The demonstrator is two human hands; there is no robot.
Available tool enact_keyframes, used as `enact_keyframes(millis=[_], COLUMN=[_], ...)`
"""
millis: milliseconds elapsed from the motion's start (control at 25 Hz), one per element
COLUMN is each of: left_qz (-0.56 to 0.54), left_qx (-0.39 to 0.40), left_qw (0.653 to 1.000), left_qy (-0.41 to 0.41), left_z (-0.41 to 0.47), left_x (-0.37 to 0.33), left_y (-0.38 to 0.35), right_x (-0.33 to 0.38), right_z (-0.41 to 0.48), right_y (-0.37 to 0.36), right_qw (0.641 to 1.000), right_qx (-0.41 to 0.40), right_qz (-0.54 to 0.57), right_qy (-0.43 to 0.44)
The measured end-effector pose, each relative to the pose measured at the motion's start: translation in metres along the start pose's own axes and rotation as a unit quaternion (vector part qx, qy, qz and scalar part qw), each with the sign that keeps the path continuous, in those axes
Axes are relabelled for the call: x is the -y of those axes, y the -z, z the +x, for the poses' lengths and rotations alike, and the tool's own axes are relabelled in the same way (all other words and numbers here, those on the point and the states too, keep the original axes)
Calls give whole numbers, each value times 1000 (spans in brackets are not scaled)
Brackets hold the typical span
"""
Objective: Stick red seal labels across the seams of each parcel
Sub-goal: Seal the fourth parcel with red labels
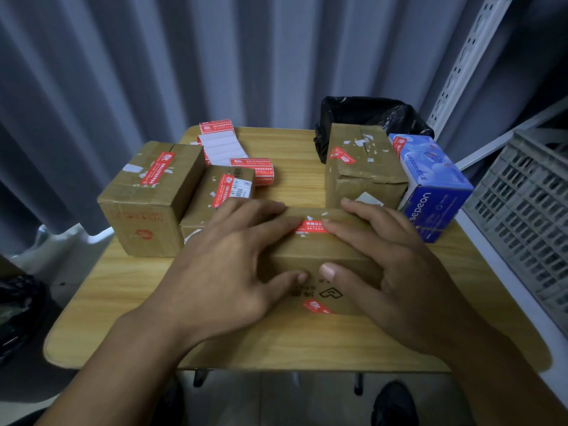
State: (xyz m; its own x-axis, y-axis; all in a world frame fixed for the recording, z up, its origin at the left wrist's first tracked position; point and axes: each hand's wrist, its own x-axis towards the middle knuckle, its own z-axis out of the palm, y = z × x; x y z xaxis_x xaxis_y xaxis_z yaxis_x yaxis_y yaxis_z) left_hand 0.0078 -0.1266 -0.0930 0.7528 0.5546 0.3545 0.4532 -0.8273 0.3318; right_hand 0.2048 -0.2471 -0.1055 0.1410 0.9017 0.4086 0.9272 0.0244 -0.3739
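Smoothing looks like the step in hand: from the head view, the left hand (pixel 227 265) and right hand (pixel 393 272) lie spread and flat on the nearest cardboard parcel (pixel 313 250) at the middle of the wooden table (pixel 276 342). Their straight fingertips press either end of a red seal label (pixel 312 226) laid over the top seam. A 2nd label (pixel 316 306) sits on the front face. The label roll (pixel 255 172) lies behind, near 3 other brown boxes already labelled. The next move probably calls for checking the remaining seams, turning the parcel if needed, then peeling 1 fresh label.
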Motion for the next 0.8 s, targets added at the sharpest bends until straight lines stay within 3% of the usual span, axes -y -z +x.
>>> enact_keyframes(millis=[120,320,560,680,800], left_qz=[-34,-73,-99,-213,-270], left_qx=[-13,-35,-42,-121,-169], left_qw=[999,996,992,961,928], left_qy=[-2,39,68,125,193], left_z=[0,1,1,6,13], left_x=[5,10,8,2,-4], left_y=[0,-4,-5,-4,-5], right_x=[-5,-11,-7,-1,2], right_z=[0,-1,-1,3,7], right_y=[-1,-1,3,8,8], right_qw=[1000,988,961,912,897], right_qx=[-13,-41,-9,-71,-114], right_qz=[16,119,215,340,358], right_qy=[-5,-92,-175,-217,-234])
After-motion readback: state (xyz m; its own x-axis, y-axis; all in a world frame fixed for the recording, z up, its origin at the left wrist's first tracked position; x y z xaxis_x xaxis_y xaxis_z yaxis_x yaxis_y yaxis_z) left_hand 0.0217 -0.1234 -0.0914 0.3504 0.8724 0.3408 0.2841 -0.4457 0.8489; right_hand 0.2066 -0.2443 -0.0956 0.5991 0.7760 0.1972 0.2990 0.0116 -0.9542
